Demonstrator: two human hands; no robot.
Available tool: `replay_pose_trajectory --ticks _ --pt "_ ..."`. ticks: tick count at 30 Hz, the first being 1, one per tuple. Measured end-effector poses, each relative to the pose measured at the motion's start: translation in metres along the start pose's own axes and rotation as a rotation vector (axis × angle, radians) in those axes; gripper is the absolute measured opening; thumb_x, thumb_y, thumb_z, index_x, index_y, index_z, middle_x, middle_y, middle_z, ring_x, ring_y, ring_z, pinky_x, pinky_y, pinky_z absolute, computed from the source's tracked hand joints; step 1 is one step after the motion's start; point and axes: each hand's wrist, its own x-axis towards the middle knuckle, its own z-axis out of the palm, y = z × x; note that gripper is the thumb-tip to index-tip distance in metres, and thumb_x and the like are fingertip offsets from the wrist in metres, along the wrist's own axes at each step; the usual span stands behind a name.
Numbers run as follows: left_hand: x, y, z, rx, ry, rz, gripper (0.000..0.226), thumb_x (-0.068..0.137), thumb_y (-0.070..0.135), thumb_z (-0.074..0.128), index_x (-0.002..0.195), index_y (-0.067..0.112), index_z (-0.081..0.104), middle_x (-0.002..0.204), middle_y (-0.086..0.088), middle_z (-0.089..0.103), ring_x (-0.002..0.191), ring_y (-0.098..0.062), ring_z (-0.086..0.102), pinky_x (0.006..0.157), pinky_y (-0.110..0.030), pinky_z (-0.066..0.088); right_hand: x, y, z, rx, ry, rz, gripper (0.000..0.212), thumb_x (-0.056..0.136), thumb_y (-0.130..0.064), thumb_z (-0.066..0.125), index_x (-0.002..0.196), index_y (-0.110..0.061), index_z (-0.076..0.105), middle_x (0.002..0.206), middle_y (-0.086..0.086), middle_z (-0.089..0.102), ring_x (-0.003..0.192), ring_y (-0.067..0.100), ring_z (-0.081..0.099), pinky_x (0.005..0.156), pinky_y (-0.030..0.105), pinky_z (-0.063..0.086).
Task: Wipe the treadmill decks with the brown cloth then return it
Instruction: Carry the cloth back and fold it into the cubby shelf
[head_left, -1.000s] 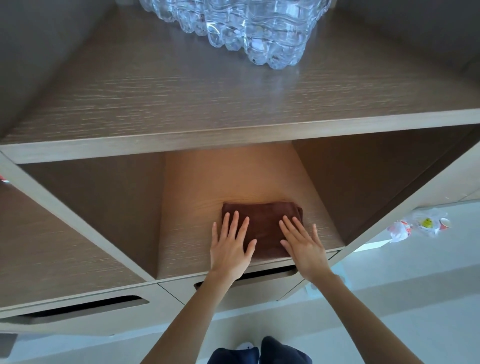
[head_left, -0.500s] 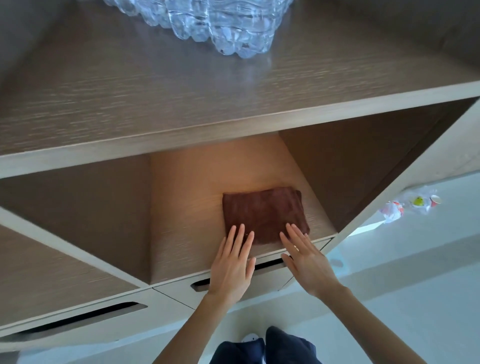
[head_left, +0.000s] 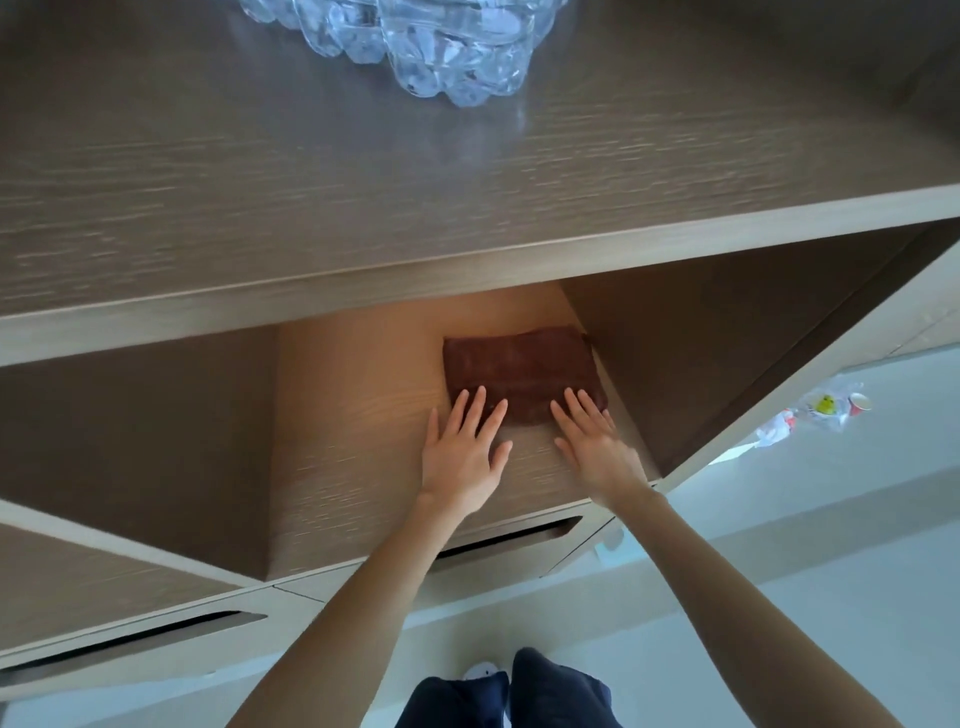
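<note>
Both hands flat, palms down, inside the open shelf compartment (head_left: 363, 441). Nothing gripped.

Left hand (head_left: 462, 452): fingers spread and extended, fingertips (head_left: 480, 397) resting on the near-left edge of the brown cloth (head_left: 519, 371); palm sits on the bare shelf board just in front of it.

Right hand (head_left: 597, 447): same pose, fingers straight and slightly fanned, tips overlapping the cloth's near-right corner, palm on the board.

Cloth is folded into a flat rectangle, lying on the compartment floor toward the right side, its right edge against or just beside the right side panel (head_left: 727, 353); can't tell if it's actually touching.

Above: top surface of the wooden unit (head_left: 311, 182) with a shrink-wrapped pack of clear water bottles (head_left: 441, 47) at the far edge.

Below the compartment: drawer fronts with slot handles (head_left: 509, 538). Some plastic litter (head_left: 821, 413) on the pale floor to the right. Person's dark trouser legs (head_left: 545, 691) at the bottom edge.
</note>
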Motion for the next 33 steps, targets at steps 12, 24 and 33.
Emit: replay_pose_trajectory --ticks 12,24,33 --pt "0.084 0.008 -0.025 -0.006 -0.169 -0.052 0.061 0.098 0.05 0.023 0.15 0.024 0.004 0.158 -0.005 -0.006 0.144 -0.023 -0.009 0.117 -0.046 0.004 0.084 0.008 -0.031 -0.166 -0.2 0.079 0.054 0.104 -0.029 0.021 0.15 -0.011 -0.002 0.158 0.011 -0.01 0.145 0.023 -0.01 0.117 0.039 0.011" --pt "0.054 0.011 0.003 0.056 0.05 -0.084 0.061 0.098 0.05 0.015 0.149 0.018 0.01 0.158 -0.004 0.0 0.145 -0.018 -0.005 0.117 -0.042 0.002 0.074 0.018 -0.005 -0.143 -0.051 0.074 0.057 0.102 -0.043 0.014 0.151 -0.017 0.003 0.159 0.011 -0.005 0.145 0.029 -0.011 0.119 0.04 0.002" --pt "0.118 -0.011 -0.003 0.024 0.056 -0.151 0.059 0.098 0.05 0.016 0.15 0.021 0.011 0.159 0.0 0.0 0.145 -0.015 -0.005 0.117 -0.041 0.0 0.142 0.014 -0.024 0.002 -0.052 0.11 0.054 0.102 -0.041 0.016 0.15 -0.017 0.014 0.159 0.011 0.002 0.146 0.03 -0.003 0.117 0.042 0.004"
